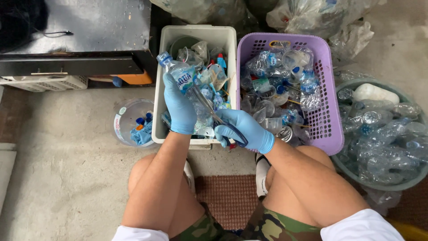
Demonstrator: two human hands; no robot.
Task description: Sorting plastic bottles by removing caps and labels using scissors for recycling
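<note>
The left hand (179, 107), in a blue glove, is clamped round a clear plastic bottle (183, 76) with a blue cap and blue label, held over the white bin (199, 33) of crushed bottles and scraps. The right hand (243, 130) is closed on what looks like scissors (214, 115), blade touching the bottle. Just beside stands a purple basket (330, 111) of clear cups; a grey tub (356, 172) holds more bottles; a small clear bowl (129, 117) holds blue caps.
</note>
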